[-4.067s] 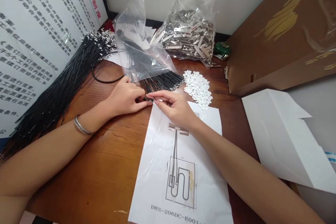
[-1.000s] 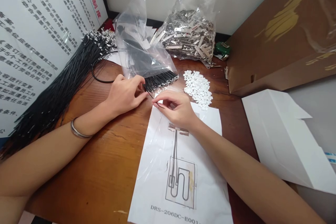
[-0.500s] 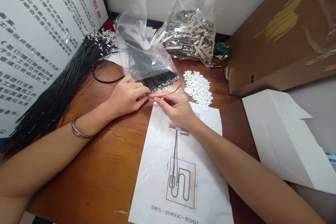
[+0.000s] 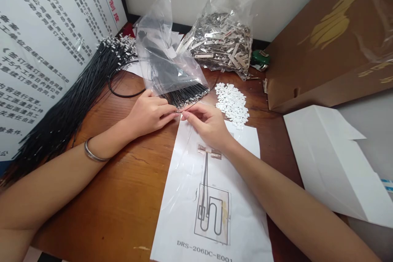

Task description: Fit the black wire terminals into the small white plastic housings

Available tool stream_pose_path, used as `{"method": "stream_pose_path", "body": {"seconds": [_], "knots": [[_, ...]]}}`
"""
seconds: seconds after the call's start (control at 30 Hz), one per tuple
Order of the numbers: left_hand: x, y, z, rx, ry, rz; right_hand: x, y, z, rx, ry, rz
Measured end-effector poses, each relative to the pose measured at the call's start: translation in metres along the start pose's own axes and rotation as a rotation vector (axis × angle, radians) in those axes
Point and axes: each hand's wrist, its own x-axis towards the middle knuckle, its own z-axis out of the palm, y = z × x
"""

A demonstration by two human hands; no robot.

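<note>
On the head cam, our left hand (image 4: 150, 112) and right hand (image 4: 208, 123) nearly meet, fingertips pinching one thin black wire (image 4: 192, 105) that pokes out past our right fingers. Just beyond our hands there's a bunch of black wires (image 4: 188, 95), white pieces (image 4: 231, 104) to the right, and a printed sheet (image 4: 211, 206) below our right wrist.

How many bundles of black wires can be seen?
2: the left bundle lies along the printed board; the bagged bundle pokes out of a clear bag beyond the left hand and right hand. Others may be hidden.
</note>
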Motion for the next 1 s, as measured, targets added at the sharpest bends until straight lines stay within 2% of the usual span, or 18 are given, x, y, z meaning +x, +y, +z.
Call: {"method": "stream_pose_path", "body": {"seconds": [0.1, 0.2, 0.27, 0.37, 0.43, 0.5, 0.67, 0.8, 0.9, 1.0], "knots": [[0.000, 0.001, -0.001, 0.030, -0.015, -0.079, 0.002, 0.001, 0.000, 0.150, 0.104, 0.021], [0.001, 0.001, -0.001, 0.025, -0.005, -0.114, 0.004, 0.001, -0.001, 0.211, 0.185, 0.038], [0.001, 0.001, -0.001, 0.016, 0.002, -0.095, 0.004, 0.001, -0.001, 0.174, 0.143, 0.047], [0.002, 0.001, -0.002, -0.016, 0.008, -0.048, 0.002, 0.001, -0.001, 0.059, 0.007, 0.034], [0.002, 0.002, -0.002, -0.031, 0.003, -0.025, 0.001, 0.001, 0.000, 0.045, -0.007, 0.023], [0.002, 0.002, -0.003, -0.026, 0.006, -0.032, 0.001, 0.001, 0.000, 0.104, 0.062, 0.026], [0.003, 0.003, -0.004, -0.040, 0.070, -0.067, 0.007, 0.005, -0.001, 0.202, 0.350, 0.018], [0.005, 0.006, -0.009, -0.181, 0.017, 0.062, 0.011, 0.013, -0.003, 0.246, 0.534, -0.013], [0.006, 0.008, -0.014, -0.312, -0.081, 0.170, 0.013, 0.015, -0.005, 0.258, 0.574, -0.005], [0.006, 0.009, -0.016, -0.425, -0.132, 0.182, 0.012, 0.011, -0.005, 0.230, 0.460, 0.057]]}}
